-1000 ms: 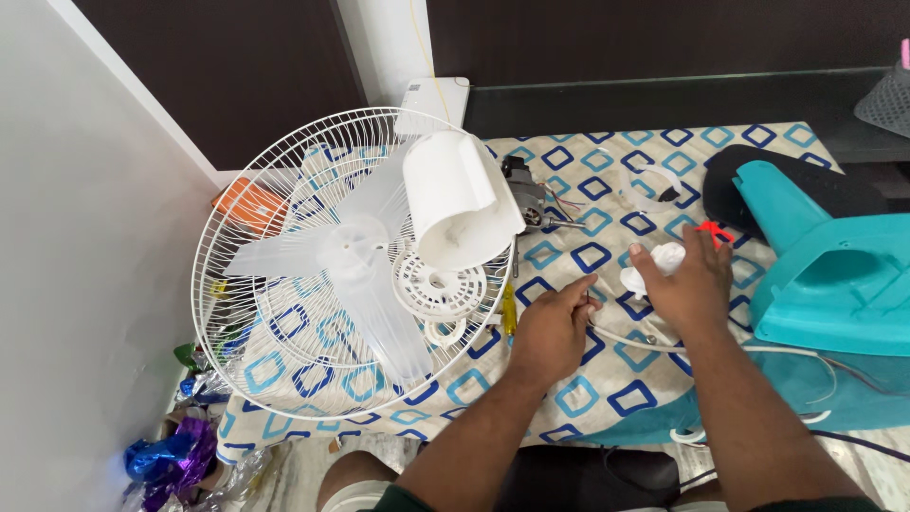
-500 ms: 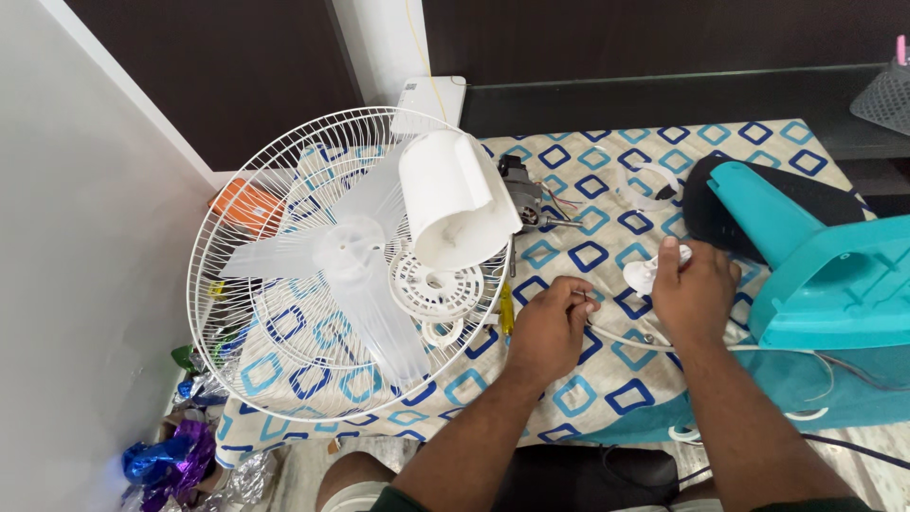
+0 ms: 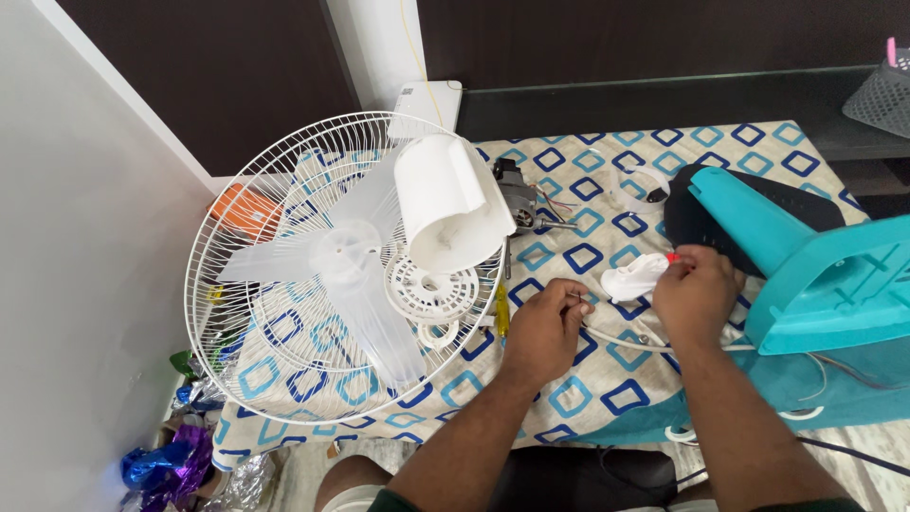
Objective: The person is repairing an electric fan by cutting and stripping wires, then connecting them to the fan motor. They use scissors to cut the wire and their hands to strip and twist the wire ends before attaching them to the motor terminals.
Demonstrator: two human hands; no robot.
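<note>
One fan grille [image 3: 284, 379], one white part [image 3: 633, 278] pinched in my right hand [image 3: 697, 296]; left hand [image 3: 545, 327] pinches wire [image 3: 616, 339]; patterned counter [image 3: 588, 398], dark wall.

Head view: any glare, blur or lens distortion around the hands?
Head view: soft, even light, with no harsh glare on the patterned cloth. The left hand and right hand are sharp, and the small white part beside the right hand reads bright but not blown out. The wide lens bends straight edges near the frame borders.
</note>
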